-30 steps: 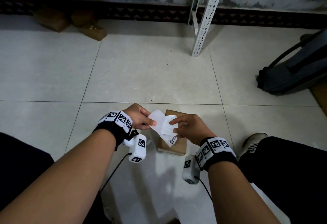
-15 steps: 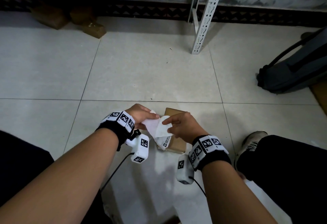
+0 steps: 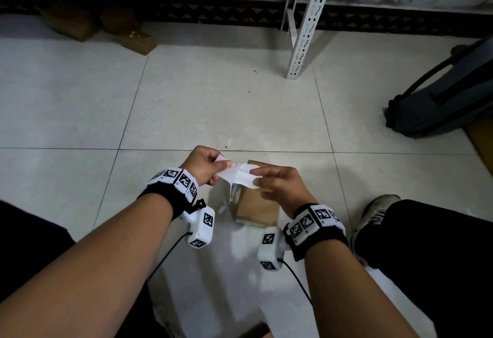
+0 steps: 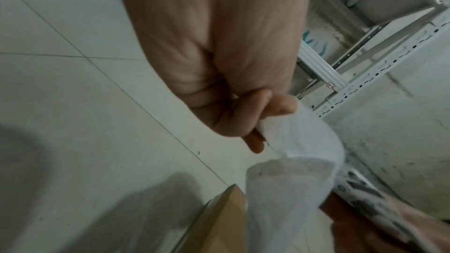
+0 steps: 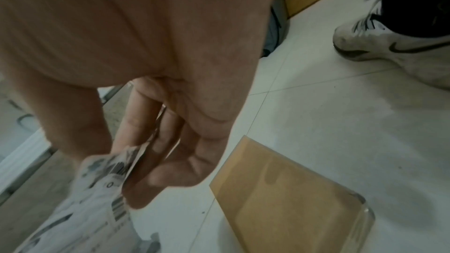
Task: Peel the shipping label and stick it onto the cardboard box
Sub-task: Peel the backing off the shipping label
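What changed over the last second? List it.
Left hand and right hand rose slightly, stretching the shipping label flatter between them, its printed end now hanging below. Both hands still pinch it. The cardboard box stayed on the floor.

a white shipping label (image 3: pixel 238 176), printed side down, is stretched in the air above a flat brown cardboard box (image 3: pixel 257 208) that lies on the floor; part of the paper hangs down.

Storeroom: slotted steel shelving (image 3: pixel 306 25), boxes (image 3: pixel 133 36)
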`<state>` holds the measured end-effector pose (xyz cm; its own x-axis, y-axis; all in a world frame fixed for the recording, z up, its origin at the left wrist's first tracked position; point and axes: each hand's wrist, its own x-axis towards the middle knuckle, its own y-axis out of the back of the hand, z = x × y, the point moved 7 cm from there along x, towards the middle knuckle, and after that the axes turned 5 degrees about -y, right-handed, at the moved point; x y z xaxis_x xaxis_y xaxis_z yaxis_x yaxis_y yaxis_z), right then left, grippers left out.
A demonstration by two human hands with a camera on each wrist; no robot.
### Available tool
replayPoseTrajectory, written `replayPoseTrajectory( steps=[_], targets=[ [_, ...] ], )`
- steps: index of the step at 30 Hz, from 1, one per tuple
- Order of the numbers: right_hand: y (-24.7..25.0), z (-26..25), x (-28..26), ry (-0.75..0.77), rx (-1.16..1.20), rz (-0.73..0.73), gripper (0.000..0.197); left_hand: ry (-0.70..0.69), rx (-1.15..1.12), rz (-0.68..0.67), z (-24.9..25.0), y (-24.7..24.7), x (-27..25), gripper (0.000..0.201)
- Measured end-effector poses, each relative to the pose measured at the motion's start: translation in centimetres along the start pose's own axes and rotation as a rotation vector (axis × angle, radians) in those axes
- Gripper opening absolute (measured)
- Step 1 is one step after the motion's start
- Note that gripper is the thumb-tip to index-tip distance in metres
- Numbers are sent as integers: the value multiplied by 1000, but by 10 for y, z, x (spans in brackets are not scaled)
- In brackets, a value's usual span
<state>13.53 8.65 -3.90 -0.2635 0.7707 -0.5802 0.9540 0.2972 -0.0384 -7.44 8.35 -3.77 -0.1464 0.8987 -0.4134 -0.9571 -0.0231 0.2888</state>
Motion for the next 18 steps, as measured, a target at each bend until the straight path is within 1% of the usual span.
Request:
replayPoseTrajectory(
  steps=[2, 4, 6, 9, 13, 18],
  targets=[
    [-3, -4, 0, 7, 58, -37, 26, -21, 3, 23, 5, 6, 0, 35],
    [-3, -10, -1, 61, -20, -17, 27, -40, 8, 33, 12, 8, -1, 32],
    [0, -12, -2, 83, -61, -1, 25, -55, 31, 37, 16, 9, -1, 27],
    [4, -4, -4, 48, -57, -35, 27, -86, 87, 25, 21, 7, -2, 22],
    [9, 4, -5, 6, -60, -46, 30, -94, 176, 6, 18, 1, -4, 20],
    [10, 16, -5, -32, -47, -58, 31, -92, 280, 47, 16, 0, -7, 18]
  ],
)
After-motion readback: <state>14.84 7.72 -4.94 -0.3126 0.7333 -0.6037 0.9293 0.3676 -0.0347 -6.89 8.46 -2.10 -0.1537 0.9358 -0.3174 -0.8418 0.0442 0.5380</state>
